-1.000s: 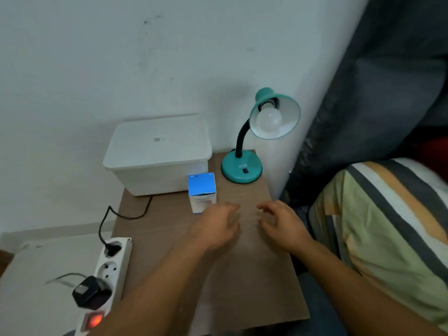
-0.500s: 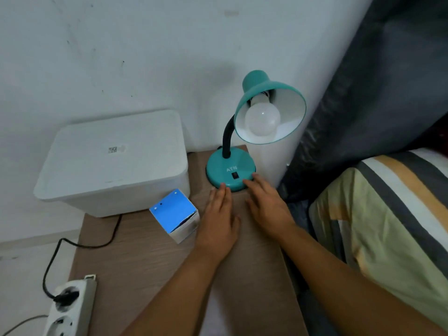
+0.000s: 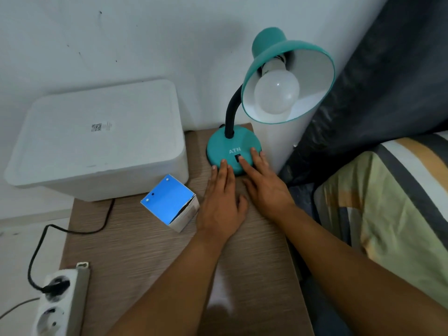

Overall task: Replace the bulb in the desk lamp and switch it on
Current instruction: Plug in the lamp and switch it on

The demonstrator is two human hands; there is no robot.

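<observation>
Presently, the desk lamp [image 3: 244, 132] stands at the far right corner of the small wooden table [image 3: 145, 251], its round teal base against the wall and its shade tilted toward the viewer. A white bulb [image 3: 276, 92] sits screwed into the shade and is unlit. The left hand [image 3: 221, 200] lies flat on the table, palm down, fingers extended and together, with the fingertips [image 3: 223, 163] touching the front edge of the lamp base; it grasps nothing. The right hand [image 3: 265, 187] is likewise spread open, fingers straight, resting on the right front of the base, the index finger reaching to the black switch [image 3: 238, 158] below the lettering "ATN"; whether it presses the switch cannot be told. A small blue-topped cardboard box [image 3: 171, 206] sits tilted just left of the left hand, its flap partly open. Behind it is a closed white plastic bin [image 3: 97, 139] against the wall. A black cord [image 3: 72, 230] runs from behind the bin to a white power strip [image 3: 60, 301] at the lower left. A striped pillow [image 3: 388, 202] lies to the right of the table.
</observation>
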